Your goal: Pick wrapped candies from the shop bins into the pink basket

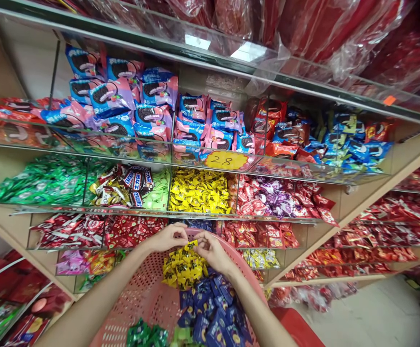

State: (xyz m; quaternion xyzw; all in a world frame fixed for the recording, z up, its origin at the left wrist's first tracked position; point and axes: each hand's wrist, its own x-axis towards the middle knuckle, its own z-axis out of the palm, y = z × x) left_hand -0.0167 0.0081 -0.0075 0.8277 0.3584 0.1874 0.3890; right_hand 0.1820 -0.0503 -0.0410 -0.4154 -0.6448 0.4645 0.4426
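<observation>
My left hand (169,237) and my right hand (212,251) meet above a pink perforated plastic basket (137,274). Between their pinched fingertips is a small yellow wrapped candy (191,244), its ends at the fingers of both hands. Below it, a heap of yellow wrapped candies (182,270) lies in the basket. Nearer to me in the same basket are dark blue candy packets (217,306), green wrapped candies (146,333) and some light green ones (182,336), partly cut off by the frame.
Ahead stands a wooden shelf with glass fronts. One bin holds yellow candies (198,190), flanked by green candies (47,180) and red and purple ones (273,197). Above are cookie packets (110,96) and a yellow price tag (226,160). Tiled floor (369,313) shows at right.
</observation>
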